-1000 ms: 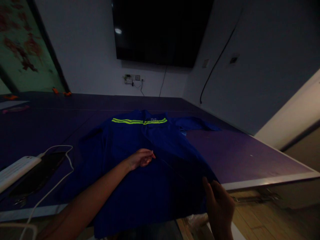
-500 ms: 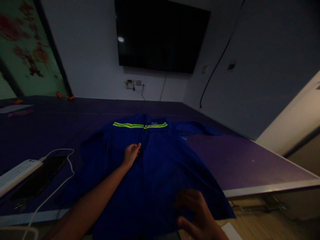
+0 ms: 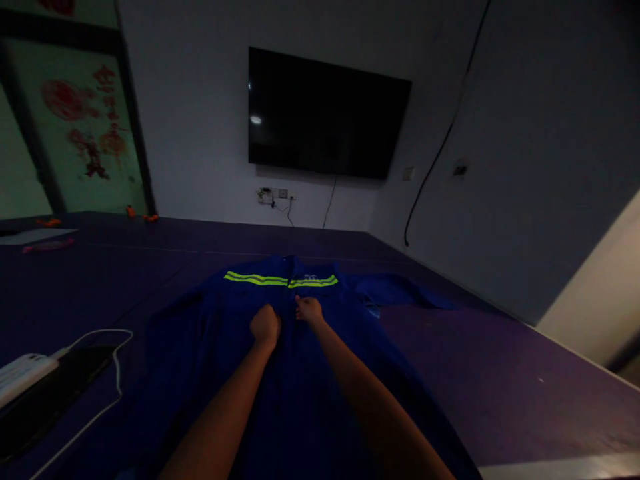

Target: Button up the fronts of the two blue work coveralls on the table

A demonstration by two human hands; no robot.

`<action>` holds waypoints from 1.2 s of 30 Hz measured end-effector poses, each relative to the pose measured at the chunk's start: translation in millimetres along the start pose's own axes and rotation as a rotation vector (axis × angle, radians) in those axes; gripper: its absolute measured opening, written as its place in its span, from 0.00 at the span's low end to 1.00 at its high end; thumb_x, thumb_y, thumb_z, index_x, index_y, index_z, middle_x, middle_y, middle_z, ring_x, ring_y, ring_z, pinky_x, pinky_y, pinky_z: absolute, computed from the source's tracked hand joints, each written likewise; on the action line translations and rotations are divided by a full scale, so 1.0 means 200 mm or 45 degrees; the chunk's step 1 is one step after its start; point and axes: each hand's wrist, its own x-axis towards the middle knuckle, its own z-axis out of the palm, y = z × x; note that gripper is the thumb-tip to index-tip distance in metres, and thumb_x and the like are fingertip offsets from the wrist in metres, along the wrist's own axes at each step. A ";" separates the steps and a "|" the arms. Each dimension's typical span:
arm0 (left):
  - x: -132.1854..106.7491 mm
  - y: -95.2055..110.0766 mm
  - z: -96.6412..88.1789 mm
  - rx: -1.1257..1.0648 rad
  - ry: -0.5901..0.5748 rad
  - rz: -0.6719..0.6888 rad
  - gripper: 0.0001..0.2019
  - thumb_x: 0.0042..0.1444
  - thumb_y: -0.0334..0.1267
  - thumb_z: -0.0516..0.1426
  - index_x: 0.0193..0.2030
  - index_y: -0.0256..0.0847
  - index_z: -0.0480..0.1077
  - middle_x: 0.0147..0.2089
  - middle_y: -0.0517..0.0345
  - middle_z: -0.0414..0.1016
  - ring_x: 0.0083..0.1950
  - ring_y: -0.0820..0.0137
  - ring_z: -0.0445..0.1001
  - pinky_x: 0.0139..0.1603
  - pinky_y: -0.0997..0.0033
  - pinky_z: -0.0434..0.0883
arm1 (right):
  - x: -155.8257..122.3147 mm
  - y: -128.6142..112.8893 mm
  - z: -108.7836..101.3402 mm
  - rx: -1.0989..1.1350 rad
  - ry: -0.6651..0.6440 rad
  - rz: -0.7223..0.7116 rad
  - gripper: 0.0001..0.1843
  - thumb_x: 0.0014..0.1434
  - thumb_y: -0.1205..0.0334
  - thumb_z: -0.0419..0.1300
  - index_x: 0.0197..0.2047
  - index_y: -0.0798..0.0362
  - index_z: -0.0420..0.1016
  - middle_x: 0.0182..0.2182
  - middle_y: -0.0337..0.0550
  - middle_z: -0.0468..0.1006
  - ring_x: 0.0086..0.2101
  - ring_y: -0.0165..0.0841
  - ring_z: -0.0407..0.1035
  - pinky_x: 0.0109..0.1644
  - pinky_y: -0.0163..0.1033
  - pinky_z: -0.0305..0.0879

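A blue work shirt [image 3: 300, 393] with a yellow-green reflective stripe [image 3: 280, 280] lies spread flat on a dark purple table [image 3: 500, 373], collar away from me. My left hand [image 3: 265, 325] and my right hand [image 3: 309, 309] rest side by side on the shirt's front, just below the stripe. Both are closed, pinching the fabric along the centre opening. The room is dim and the fingertips are hard to make out.
A white power strip [image 3: 23, 375] with a white cable [image 3: 107, 363] and a dark phone [image 3: 47, 397] lie at the table's left. A black TV [image 3: 327, 113] hangs on the far wall above a socket [image 3: 273, 195]. Orange bits [image 3: 137, 213] sit at the far edge.
My right hand has come up from the shirt's hem at the near edge to the chest beside my left hand. The left hand moved further up. My view tilted upward.
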 end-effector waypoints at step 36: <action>0.43 0.05 0.18 -0.044 -0.015 0.597 0.17 0.56 0.33 0.47 0.52 0.47 0.65 0.59 0.58 0.62 0.54 0.66 0.65 0.53 0.68 0.61 | 0.48 0.11 0.18 0.405 0.177 -0.232 0.04 0.48 0.69 0.53 0.26 0.56 0.68 0.16 0.36 0.72 0.18 0.29 0.69 0.22 0.29 0.65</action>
